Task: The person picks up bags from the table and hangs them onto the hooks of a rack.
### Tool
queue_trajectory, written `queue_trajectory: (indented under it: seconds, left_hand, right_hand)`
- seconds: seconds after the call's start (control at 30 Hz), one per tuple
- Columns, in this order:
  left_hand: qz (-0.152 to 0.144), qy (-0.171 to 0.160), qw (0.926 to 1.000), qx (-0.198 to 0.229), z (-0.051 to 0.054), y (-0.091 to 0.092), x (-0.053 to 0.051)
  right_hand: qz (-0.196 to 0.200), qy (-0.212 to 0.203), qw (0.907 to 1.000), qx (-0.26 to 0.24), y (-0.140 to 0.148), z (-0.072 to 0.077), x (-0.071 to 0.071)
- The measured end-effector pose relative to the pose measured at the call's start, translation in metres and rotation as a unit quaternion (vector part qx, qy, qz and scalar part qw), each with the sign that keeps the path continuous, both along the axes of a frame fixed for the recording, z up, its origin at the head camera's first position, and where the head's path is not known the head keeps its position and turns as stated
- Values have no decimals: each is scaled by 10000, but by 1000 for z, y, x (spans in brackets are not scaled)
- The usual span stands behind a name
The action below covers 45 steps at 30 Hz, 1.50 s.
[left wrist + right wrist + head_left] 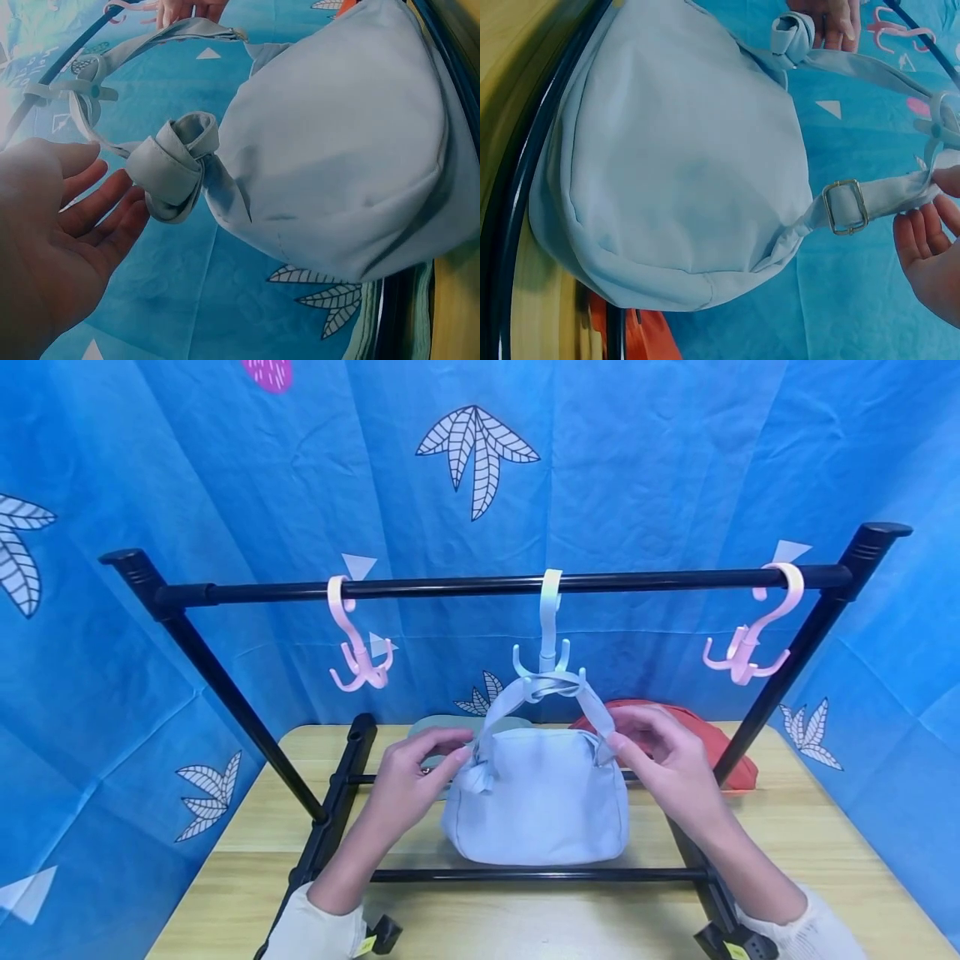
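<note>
A pale blue handbag (536,797) hangs by its strap (504,703) from the white hook (550,627) in the middle of the rack's bar. My left hand (416,774) is beside the strap's left end; in the left wrist view its relaxed fingers (112,206) lie at the strap's knot (174,169), thumb apart from them. On the other side, my right hand (671,760) pinches the strap between thumb and fingers, above the metal buckle (845,207) in the right wrist view. The bag's underside is just above the lower rack bars.
A black rack (450,587) stands on a wooden table (255,852). Pink hooks hang at left (360,643) and right (757,635). Behind the bag lie a red item (720,743) and a grey-green item (442,723). A blue patterned curtain (637,460) surrounds the table.
</note>
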<state>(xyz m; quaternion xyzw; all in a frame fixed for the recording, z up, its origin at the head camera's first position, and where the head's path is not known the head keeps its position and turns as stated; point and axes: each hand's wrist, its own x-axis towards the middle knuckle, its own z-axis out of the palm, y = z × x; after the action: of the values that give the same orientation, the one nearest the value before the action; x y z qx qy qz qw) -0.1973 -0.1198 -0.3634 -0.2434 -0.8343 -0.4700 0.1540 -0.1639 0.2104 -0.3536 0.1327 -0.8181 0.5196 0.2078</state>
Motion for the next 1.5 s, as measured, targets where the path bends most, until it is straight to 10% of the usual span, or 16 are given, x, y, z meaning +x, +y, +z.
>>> queue_trajectory:
  seconds: [1.5]
  left_hand:
    - [429,-356,9965,-625,-20,-36,1]
  right_hand:
    - [-313,331,9990,6,-3,-11,11]
